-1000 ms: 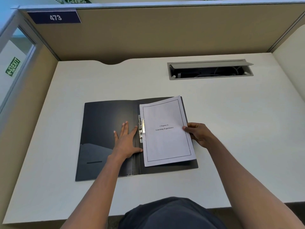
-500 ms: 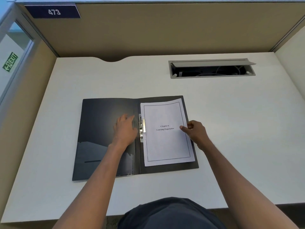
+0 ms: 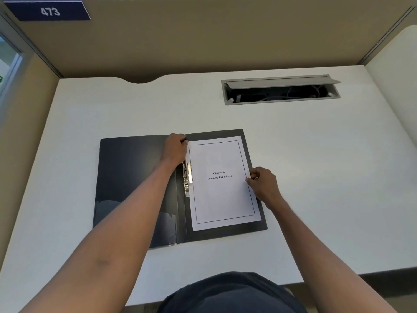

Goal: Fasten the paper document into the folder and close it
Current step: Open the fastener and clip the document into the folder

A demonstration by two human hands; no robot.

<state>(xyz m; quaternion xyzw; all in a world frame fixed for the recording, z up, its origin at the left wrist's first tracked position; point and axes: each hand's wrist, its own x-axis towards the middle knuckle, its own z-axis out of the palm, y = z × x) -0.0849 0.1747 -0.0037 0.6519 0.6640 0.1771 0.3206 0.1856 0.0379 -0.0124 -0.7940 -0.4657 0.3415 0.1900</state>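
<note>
Left hand point(image 3: 174, 148): curled at folder point(image 3: 135, 177) spine top, grasp unclear. Right hand point(image 3: 264, 185): pinching paper point(image 3: 221, 199) right edge, on folder.

The desk point(image 3: 112, 114) in front of me is white and plain, closed in by tan partition walls point(image 3: 225, 41) at the back and on both sides. Its far edge has a shallow curved notch point(image 3: 144, 79) left of centre. Set into the surface at the back right is a grey cable hatch point(image 3: 281, 89), its lid propped open with cords showing in the dark slot. Directly on the desk lies one thing: a dark folder point(image 3: 130, 181), spread open and flat near the middle, its near edge well back from the desk's front edge by my body.
</note>
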